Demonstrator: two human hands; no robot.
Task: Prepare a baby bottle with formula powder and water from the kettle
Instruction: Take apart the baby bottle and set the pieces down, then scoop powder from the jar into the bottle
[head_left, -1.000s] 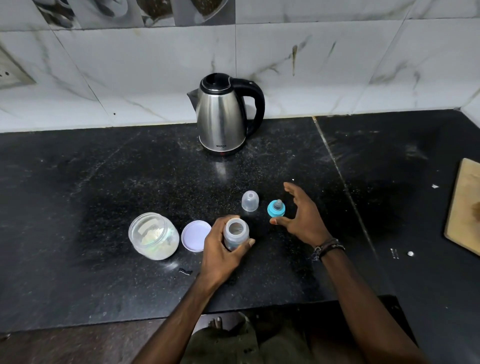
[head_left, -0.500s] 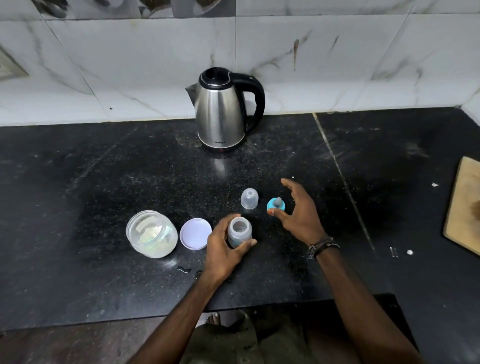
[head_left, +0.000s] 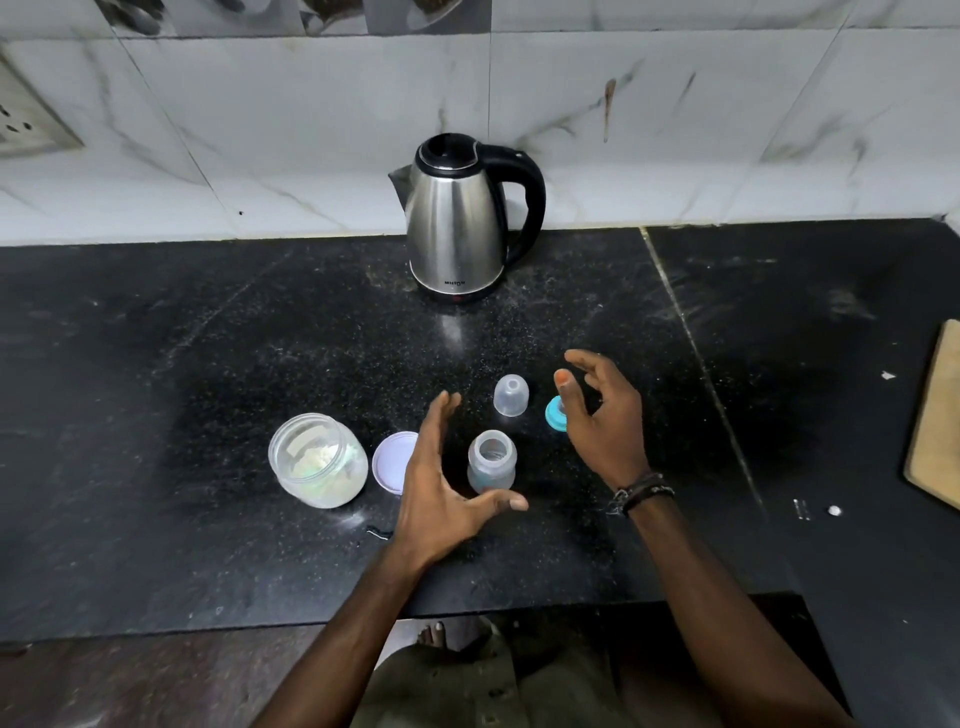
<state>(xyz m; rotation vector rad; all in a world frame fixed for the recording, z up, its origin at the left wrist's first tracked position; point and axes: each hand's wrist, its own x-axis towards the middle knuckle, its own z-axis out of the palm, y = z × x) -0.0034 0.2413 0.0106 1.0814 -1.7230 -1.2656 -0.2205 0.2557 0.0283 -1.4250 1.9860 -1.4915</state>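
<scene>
Nearest me, the left hand (head_left: 441, 499) has let go of the baby bottle (head_left: 491, 461) it was gripping a moment ago; it now hangs spread wide just beside it, thumb curled under the front, touching nothing. The right hand (head_left: 602, 421) has lifted too, fingers loosely fanned and empty, half covering the teal nipple ring (head_left: 554, 414) on the table (head_left: 156, 374). That tells me the bottle is set down, open-mouthed and upright, ready for powder or water.

The bottle is squat, translucent plastic with a bluish tint. Left of it lies a flat, pale lilac lid (head_left: 392, 460), and beyond that the clear round formula jar (head_left: 318, 460), open, with lumpy off-white powder inside. Just behind the bottle stands its frosted dome cap (head_left: 511, 395).

Farthest back, against the marbled tile wall, sits the kettle (head_left: 457, 234): brushed steel body, glossy black handle and lid. The table is speckled black stone, dusty.
</scene>
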